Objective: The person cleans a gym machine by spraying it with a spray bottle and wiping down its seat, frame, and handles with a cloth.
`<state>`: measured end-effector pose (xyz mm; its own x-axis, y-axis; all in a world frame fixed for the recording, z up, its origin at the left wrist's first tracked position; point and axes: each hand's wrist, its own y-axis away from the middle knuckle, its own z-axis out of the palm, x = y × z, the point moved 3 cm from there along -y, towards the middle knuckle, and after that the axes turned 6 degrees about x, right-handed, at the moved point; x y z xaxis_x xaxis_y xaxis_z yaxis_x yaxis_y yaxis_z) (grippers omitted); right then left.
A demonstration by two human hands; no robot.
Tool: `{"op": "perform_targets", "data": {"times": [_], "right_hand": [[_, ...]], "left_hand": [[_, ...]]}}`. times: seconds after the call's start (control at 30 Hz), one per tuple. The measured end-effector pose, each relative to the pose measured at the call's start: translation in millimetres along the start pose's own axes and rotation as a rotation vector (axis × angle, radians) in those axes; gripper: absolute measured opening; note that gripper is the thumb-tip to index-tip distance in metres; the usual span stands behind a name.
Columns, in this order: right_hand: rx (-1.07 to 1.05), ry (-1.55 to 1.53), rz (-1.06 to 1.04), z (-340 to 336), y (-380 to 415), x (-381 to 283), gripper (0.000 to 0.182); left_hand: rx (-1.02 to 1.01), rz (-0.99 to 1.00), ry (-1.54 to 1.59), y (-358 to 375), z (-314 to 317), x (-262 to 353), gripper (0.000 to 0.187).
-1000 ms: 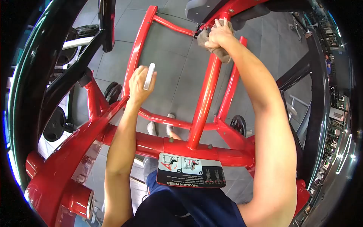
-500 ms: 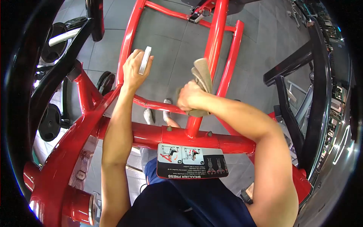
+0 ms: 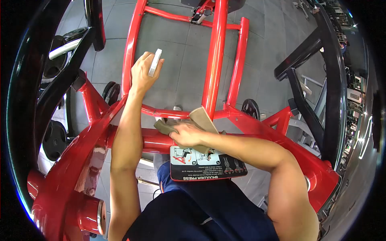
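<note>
My right hand [image 3: 189, 134] presses a tan cloth [image 3: 201, 119] against the red crossbar [image 3: 157, 142] of a shoulder-press machine, just above its black instruction label [image 3: 209, 166]. The cloth lies at the foot of the red centre tube [image 3: 215, 56]. My left hand [image 3: 142, 74] is raised over the floor beside the left red tube [image 3: 130, 48] and holds a small white flat object [image 3: 155, 62] upright between the fingers.
Red frame arms [image 3: 72, 160] spread left and right below me. Black weight plates [image 3: 54, 138] hang at the left, another plate [image 3: 251, 108] sits behind the frame. Black uprights [image 3: 305, 92] stand at the right. Grey tiled floor [image 3: 181, 52] lies beneath, with shoes near the crossbar.
My right hand has slid the cloth down the centre tube, from its far top end to the near crossbar. My left hand has kept hold of the white object, barely moving.
</note>
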<state>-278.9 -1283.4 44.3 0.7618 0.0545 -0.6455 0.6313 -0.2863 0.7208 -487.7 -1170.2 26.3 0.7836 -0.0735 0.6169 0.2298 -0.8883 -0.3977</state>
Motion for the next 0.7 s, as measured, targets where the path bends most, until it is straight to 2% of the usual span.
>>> {"op": "perform_targets", "data": {"times": [0.03, 0.1, 0.2, 0.27, 0.3, 0.4, 0.43, 0.5, 0.6, 0.7], "right_hand": [[0.185, 0.022, -0.114, 6.9, 15.8, -0.5, 0.044], [0.436, -0.028, -0.213, 16.7, 32.3, -3.6, 0.049], [0.162, 0.044, -0.063, 19.8, -8.9, 11.3, 0.059], [-0.161, -0.067, 0.077, 16.5, -49.2, 19.8, 0.068], [-0.137, -0.053, 0.202, 3.6, -41.3, 4.4, 0.067], [0.083, -0.047, -0.261, 6.4, -14.5, 0.2, 0.062], [0.084, 0.029, -0.130, 8.9, 1.8, 2.4, 0.054], [0.144, 0.010, -0.217, -9.8, 43.5, -16.4, 0.051], [0.298, 0.672, -0.252, -9.5, 60.1, -7.5, 0.053], [0.480, 0.809, -0.310, -46.0, 82.3, 2.9, 0.051]], "left_hand": [[-0.002, 0.006, 0.007, -0.4, -0.3, 2.3, 0.023], [-0.005, 0.018, 0.020, -1.7, 0.2, 6.1, 0.023], [0.005, 0.054, 0.060, -1.8, 2.5, 11.5, 0.018], [-0.015, 0.063, 0.070, 2.1, 5.0, 15.7, 0.017], [-0.019, 0.072, 0.071, 0.1, 4.4, 15.6, 0.017], [-0.051, 0.093, 0.062, 5.5, 5.7, 14.4, 0.019], [-0.053, 0.104, 0.058, 2.0, 6.9, 14.4, 0.020], [-0.054, 0.100, 0.067, 1.5, 4.4, 17.8, 0.020], [-0.035, 0.128, 0.117, 0.9, 6.9, 15.3, 0.020], [-0.070, 0.097, 0.113, -0.1, 4.9, 16.6, 0.018]]}}
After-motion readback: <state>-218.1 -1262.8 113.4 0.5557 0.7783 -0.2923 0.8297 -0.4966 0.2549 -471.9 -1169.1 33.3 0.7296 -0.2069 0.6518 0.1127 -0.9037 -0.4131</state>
